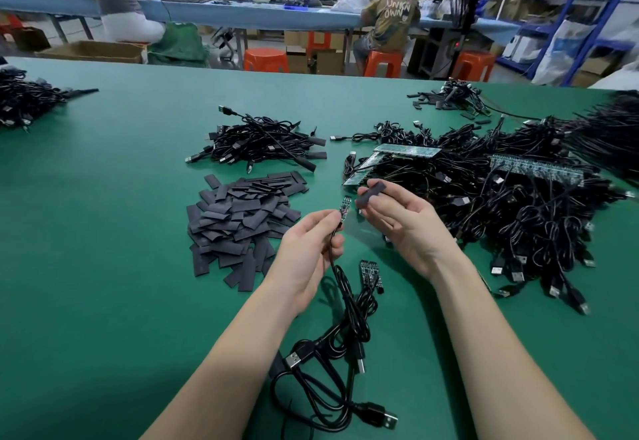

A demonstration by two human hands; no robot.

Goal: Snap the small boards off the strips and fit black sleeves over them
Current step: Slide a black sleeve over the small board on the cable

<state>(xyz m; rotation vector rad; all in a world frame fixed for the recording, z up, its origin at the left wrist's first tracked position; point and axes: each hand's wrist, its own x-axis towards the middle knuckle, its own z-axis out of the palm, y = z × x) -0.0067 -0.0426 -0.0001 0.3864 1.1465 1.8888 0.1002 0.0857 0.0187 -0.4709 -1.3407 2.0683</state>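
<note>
Sleeving is in hand: 1 board (pixel 344 209) is pinched by the left hand (pixel 307 253), 1 sleeve (pixel 369 194) by the right hand (pixel 401 225); alignment is needed next.

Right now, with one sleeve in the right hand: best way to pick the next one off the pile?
Take a stray at the near edge of the sleeve pile, such as the flat one. Pinch its long edges from above, coming from the near side; it lies alone on the green mat.

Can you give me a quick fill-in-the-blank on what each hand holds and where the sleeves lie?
1. The left hand pinches a small board on a black ____.
2. The right hand holds one black ____.
3. The pile of sleeves lies to the ____ of both hands.

Missing words: cable; sleeve; left
</note>
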